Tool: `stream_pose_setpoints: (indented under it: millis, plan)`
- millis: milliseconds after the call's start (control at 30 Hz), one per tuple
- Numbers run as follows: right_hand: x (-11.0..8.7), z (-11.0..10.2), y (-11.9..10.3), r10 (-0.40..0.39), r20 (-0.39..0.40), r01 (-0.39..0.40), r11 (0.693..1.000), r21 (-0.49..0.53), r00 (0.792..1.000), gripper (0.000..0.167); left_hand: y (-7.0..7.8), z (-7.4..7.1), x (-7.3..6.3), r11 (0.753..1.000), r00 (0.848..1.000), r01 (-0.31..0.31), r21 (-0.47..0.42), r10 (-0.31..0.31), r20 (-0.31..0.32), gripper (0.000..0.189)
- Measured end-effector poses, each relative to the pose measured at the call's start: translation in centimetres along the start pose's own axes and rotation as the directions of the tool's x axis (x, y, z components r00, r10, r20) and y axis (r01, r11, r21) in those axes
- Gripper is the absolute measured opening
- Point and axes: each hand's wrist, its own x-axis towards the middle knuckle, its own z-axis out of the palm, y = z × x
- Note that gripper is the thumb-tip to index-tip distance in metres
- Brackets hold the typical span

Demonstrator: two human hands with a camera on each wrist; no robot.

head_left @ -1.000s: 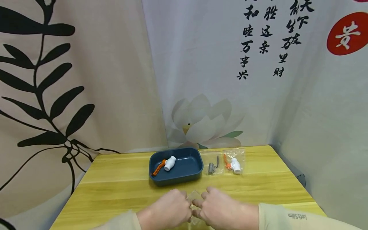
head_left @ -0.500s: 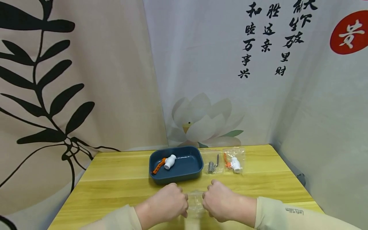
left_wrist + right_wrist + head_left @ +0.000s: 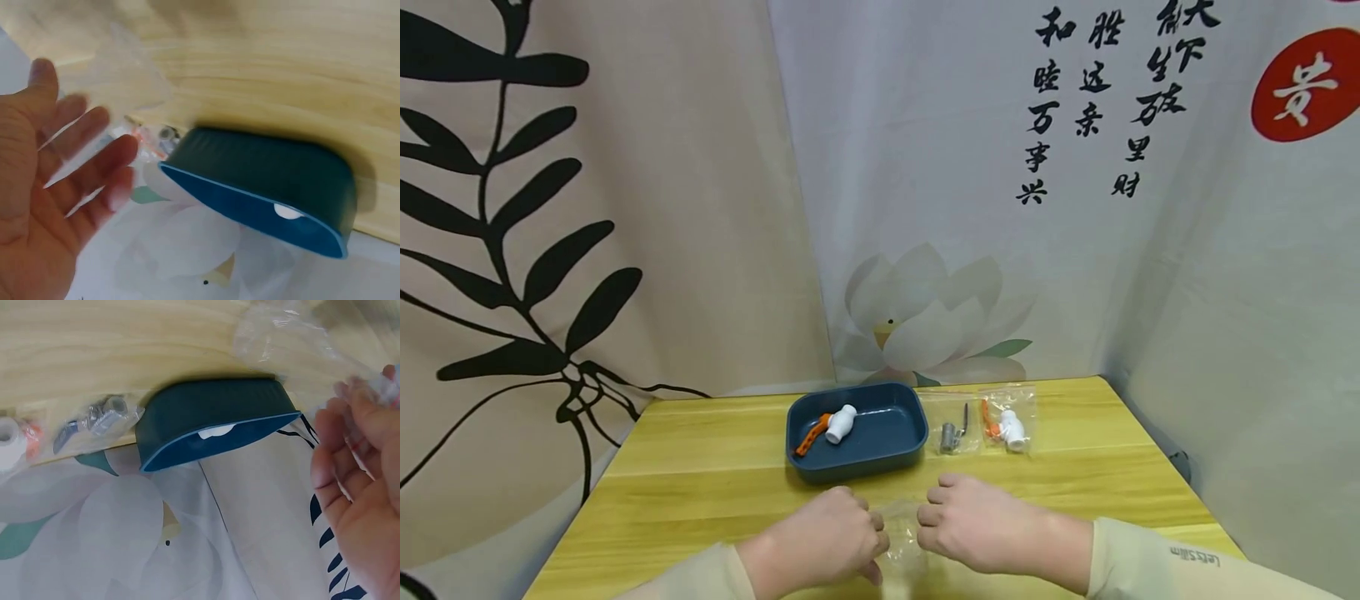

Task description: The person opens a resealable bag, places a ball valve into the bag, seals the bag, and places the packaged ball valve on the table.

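A thin clear plastic bag (image 3: 901, 533) lies between my hands at the front of the table. My right hand (image 3: 973, 525) pinches its edge between thumb and curled fingers; in the right wrist view the crinkled film (image 3: 281, 337) stretches away from the fingertips, and a bit of red shows among the fingers. My left hand (image 3: 820, 533) is beside the bag's left side. In the left wrist view its fingers (image 3: 94, 131) are spread and relaxed, with nothing in the palm.
Behind the hands stands a dark blue tray (image 3: 857, 467) holding a white valve with an orange handle (image 3: 838, 425). To its right lie a bag with grey metal parts (image 3: 951, 435) and a bagged white-and-orange valve (image 3: 1011, 429). A printed curtain (image 3: 925, 208) hangs behind the table.
My hands were close together on the bag a second ago, then drew apart with the bag opened out between them. Now the left fingers have loosened, while the right still holds the bag.
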Motion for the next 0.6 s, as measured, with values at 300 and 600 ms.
stream_pose_setpoints:
  millis: [300, 600]
  plan:
    - [-1.0, 1.0, 0.7, 0.085, -0.125, -0.055, 0.973, 0.223, 0.988, 0.008, -0.4, -0.4, -0.6, 0.974, 0.993, 0.024, -0.227, -0.049, -0.104, 0.003]
    - [-1.3, 1.3, 0.9, 0.129, -0.17, -0.072, 0.949, 0.305, 0.977, 0.015, -0.6, -0.4, -1.2, 0.943, 0.982, 0.036, -0.331, -0.095, -0.162, 0.003]
